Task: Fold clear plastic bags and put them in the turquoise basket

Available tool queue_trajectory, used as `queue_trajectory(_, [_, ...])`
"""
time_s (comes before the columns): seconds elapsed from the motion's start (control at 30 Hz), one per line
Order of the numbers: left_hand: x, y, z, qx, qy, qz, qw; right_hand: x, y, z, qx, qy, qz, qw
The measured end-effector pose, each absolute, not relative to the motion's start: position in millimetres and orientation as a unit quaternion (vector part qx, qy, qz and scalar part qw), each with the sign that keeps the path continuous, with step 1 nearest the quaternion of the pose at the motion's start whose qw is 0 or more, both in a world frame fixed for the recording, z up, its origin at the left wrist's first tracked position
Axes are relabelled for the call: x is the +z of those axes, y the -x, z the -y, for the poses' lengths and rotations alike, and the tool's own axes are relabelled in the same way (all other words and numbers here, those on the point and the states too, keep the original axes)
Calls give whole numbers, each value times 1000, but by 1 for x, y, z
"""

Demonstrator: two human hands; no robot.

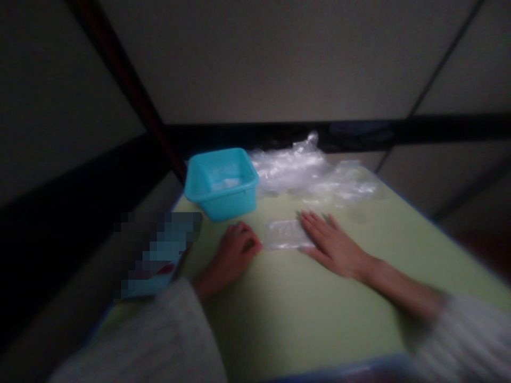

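A small clear plastic bag [284, 234] lies flat on the yellow-green table [303, 319]. My right hand [335, 247] rests on the bag's right end, palm down with its fingers stretched out. At the left end of the bag is my left hand [238, 249], its fingers curled and thumb and fingertips pressed together at the bag's edge. Whether the bag's edge is between those fingertips is blurred.
Behind my left hand stands a turquoise basket [227, 205] with whitish material inside. Crumpled clear plastic [295, 169] lies along the table's back. A pixelated flat object [163, 255] is at the left edge. Walls stand behind.
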State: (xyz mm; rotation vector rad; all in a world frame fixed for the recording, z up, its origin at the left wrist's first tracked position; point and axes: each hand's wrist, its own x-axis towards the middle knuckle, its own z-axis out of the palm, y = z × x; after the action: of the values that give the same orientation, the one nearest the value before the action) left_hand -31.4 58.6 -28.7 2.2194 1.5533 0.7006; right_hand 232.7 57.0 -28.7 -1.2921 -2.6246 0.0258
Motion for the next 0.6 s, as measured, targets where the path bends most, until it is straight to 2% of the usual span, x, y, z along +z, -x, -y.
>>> queue_trajectory(0.47, [-26, 31, -57, 263, -781, -536, 182, -31, -234, -58, 5, 432, 894, 119])
queue_trajectory(0.6, [-24, 29, -57, 291, -777, -515, 215, -29, -233, -57, 10, 436, 894, 106])
